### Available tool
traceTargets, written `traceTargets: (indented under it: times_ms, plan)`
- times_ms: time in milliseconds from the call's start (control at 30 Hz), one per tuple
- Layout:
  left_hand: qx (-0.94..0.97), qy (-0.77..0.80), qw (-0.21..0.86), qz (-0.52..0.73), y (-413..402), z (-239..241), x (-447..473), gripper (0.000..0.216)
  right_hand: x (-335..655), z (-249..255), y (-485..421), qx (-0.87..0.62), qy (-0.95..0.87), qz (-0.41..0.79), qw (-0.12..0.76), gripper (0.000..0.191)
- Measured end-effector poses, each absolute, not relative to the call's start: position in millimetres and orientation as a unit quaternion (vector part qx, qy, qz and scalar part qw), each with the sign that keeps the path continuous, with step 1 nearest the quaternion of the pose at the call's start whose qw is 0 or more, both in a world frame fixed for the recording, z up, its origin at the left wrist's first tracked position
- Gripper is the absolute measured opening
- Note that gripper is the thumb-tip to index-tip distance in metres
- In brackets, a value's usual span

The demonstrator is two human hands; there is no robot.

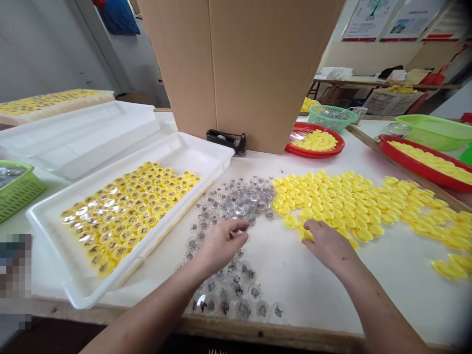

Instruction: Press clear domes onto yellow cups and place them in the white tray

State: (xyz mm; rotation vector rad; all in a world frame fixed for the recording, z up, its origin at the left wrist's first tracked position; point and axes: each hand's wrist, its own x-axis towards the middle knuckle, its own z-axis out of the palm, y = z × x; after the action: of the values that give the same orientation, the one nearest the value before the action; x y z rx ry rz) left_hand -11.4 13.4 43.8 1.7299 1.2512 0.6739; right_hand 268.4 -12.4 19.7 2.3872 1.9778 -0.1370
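Overall, white worktable (306, 280), yellow plastic caps (342, 206), clear capsules (236, 201), cardboard partition (250, 69), wall posters (372, 19)

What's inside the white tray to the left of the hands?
Packed rows of yellow caps with clear domes lie in the white plastic tray. The tray floor beneath the caps is covered, so it cannot be seen.

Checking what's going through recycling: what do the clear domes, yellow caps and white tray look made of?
The clear domes look like thin, rigid transparent plastic: glossy, with sharp highlights and see-through walls. The yellow caps look like opaque moulded plastic with a soft sheen, though the exact type can't be told. The white tray looks like smooth moulded plastic, with rounded corners and a rolled rim.
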Motion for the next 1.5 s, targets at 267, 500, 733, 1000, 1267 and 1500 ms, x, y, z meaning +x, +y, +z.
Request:
traceTargets:
  times_ms: [267, 500, 733, 1000, 1267, 1500]
  plan:
    - [0.294, 0.341, 0.852, 0.267, -1, 22, 15, 0.033, 185, 50, -41, 0.673, 0.693, -0.154, -0.209, 0.017]
    - [0.189, 0.291, 0.873, 0.344, 13, 10, 1, 0.02, 173, 33, 1, 0.644, 0.658, -0.246, -0.303, 0.021]
    - [0.149, 0.311, 0.844, 0.41, 26, 16, -6, 0.024, 169, -9, 39, 0.674, 0.674, -0.162, -0.253, 0.023]
    - [0.169, 0.313, 0.843, 0.403, 25, 9, -7, 0.022, 163, -4, 29, 0.648, 0.712, -0.131, -0.236, 0.032]
    - [0.162, 0.324, 0.834, 0.417, 26, 7, -7, 0.02, 167, -11, 29, 0.622, 0.724, -0.166, -0.248, 0.021]
    - [0.172, 0.332, 0.831, 0.412, 25, 11, -6, 0.02, 187, 7, -2, 0.617, 0.696, -0.201, -0.309, 0.025]
